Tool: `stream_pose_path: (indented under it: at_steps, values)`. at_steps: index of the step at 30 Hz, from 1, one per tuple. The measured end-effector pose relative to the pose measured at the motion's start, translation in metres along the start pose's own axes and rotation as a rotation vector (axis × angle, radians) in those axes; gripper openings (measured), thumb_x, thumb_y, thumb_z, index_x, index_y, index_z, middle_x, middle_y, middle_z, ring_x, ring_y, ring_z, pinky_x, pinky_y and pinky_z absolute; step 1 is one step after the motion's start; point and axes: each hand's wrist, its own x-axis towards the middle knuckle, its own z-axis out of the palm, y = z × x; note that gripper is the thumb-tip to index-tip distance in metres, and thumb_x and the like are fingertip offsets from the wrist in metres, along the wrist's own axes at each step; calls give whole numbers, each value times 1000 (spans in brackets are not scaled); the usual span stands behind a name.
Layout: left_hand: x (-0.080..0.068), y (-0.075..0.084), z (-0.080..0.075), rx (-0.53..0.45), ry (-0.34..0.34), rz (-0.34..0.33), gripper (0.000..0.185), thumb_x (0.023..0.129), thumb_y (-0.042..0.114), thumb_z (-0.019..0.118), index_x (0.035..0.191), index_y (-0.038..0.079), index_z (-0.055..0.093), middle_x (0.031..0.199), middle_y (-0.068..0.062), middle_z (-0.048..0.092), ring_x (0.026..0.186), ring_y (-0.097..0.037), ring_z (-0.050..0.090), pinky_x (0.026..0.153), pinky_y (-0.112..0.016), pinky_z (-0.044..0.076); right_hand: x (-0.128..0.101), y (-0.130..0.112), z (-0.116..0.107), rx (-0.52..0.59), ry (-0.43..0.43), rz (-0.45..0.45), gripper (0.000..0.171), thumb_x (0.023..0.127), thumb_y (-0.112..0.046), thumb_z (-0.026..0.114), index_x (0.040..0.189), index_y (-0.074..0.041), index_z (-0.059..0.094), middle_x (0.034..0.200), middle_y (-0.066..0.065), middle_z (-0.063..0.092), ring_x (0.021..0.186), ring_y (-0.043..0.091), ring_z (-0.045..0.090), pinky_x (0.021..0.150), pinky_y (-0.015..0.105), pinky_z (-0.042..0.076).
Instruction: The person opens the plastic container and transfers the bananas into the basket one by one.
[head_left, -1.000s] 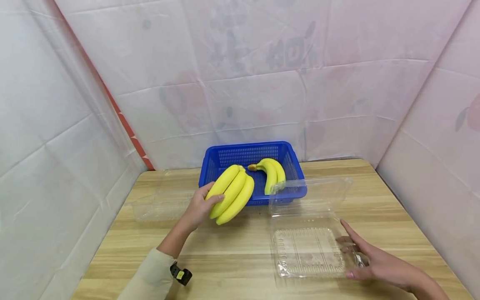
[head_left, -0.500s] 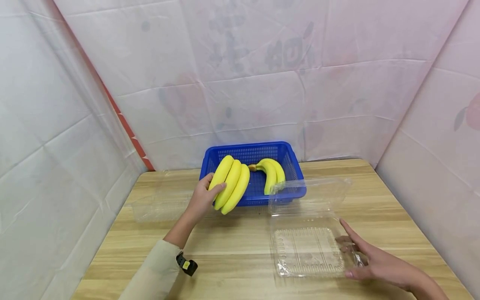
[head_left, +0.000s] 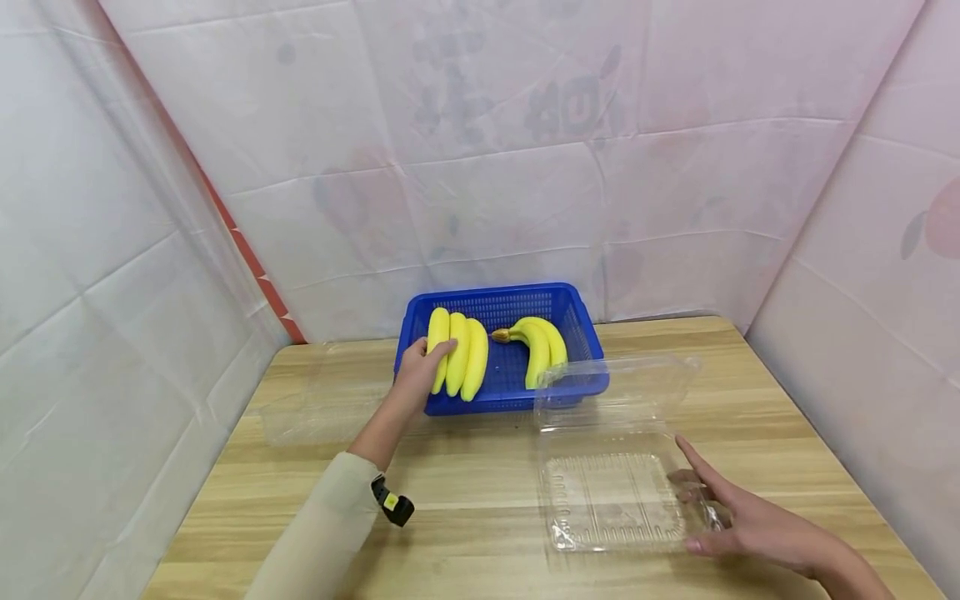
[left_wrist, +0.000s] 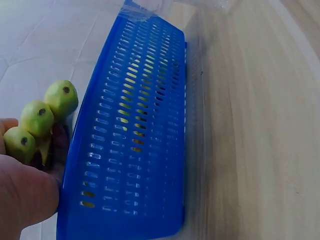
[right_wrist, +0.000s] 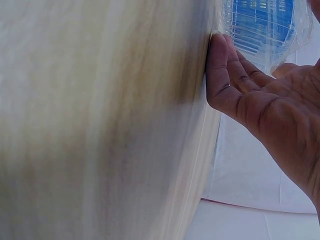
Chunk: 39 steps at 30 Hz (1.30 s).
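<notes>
The left hand point(head_left: 416, 371) curls its grip round a yellow three-banana bunch point(head_left: 455, 362) over the blue perforated plastic basket point(head_left: 517, 397), beside a second yellow bunch point(head_left: 538, 348). The right hand point(head_left: 738, 521), fingers spread, touches the clear plastic clamshell box point(head_left: 611, 500) on the wooden tabletop point(head_left: 465, 492).

Left hand point(head_left: 417, 372): we see it moved away from the near side of the counter point(head_left: 465, 500) toward the blue basket point(head_left: 577, 321), its arm stretched further forward than a second ago.
Held banana bunch point(head_left: 456, 360): carried from over the counter in front of the basket to over the basket's left part; turned from a slanted lie to nearly upright in the head view.
Banana tips point(left_wrist: 40, 120): we cannot tell whether they touch the basket floor.
</notes>
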Motion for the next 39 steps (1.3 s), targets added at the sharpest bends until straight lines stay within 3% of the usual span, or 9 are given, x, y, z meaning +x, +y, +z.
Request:
stream_pose_path:
  at_steps: [7, 11, 17, 21, 23, 28, 33, 39]
  values:
    - [15, 5, 13, 44, -36, -72, 66, 103, 60, 61, 138, 5, 56, 121, -8, 62, 105, -19, 61, 87, -29, 51, 1, -1, -1, 13, -16, 15, 120, 98, -15, 76, 171, -31, -17, 165, 37, 26, 129, -19, 47, 90, 15, 52]
    - [23, 7, 18, 77, -64, -87, 59, 103, 56, 62, 129, 4, 59, 117, -8, 64, 102, -19, 62, 91, -34, 52, 2, -1, -1, 7, -17, 12, 119, 98, -15, 76, 171, -31, -16, 165, 37, 27, 130, -18, 47, 91, 15, 52]
    - [34, 6, 26, 128, -120, -117, 42, 101, 50, 69, 110, 10, 66, 99, 0, 66, 85, -13, 63, 95, -42, 55, 2, -1, -2, 2, -16, 16, 120, 97, -15, 77, 171, -31, -16, 165, 38, 28, 129, -18, 48, 91, 15, 52]
    - [39, 4, 31, 224, -137, -136, 38, 99, 50, 73, 91, 14, 65, 82, 4, 61, 73, -10, 59, 91, -43, 57, 2, -2, -2, 3, -15, 17, 120, 97, -16, 78, 171, -31, -16, 164, 38, 28, 129, -19, 47, 90, 15, 53]
    - [41, 3, 33, 292, -144, -147, 39, 98, 50, 73, 87, 15, 63, 80, 5, 59, 73, -10, 58, 83, -39, 56, 2, -2, -1, 0, -13, 13, 120, 97, -16, 78, 171, -30, -16, 164, 38, 28, 129, -19, 47, 90, 15, 53]
    - [42, 0, 38, 410, -197, -169, 36, 99, 49, 74, 95, 13, 65, 86, 3, 60, 81, -14, 60, 75, -31, 52, 2, -2, -1, -5, -8, 8, 120, 97, -15, 77, 171, -30, -15, 164, 36, 28, 130, -18, 48, 90, 15, 53]
    - [42, -1, 42, 436, -236, -165, 36, 100, 46, 74, 106, 11, 68, 97, 0, 66, 88, -15, 64, 79, -31, 54, 1, -2, -1, 1, -9, 12, 120, 97, -15, 78, 171, -30, -15, 164, 37, 28, 130, -19, 48, 90, 15, 53]
    - [44, -4, 43, 468, -241, -146, 38, 101, 45, 73, 112, 9, 70, 100, -2, 70, 88, -15, 67, 72, -28, 54, 3, -3, -1, -2, -9, 10, 120, 97, -16, 78, 171, -29, -15, 164, 38, 28, 130, -19, 48, 91, 16, 53]
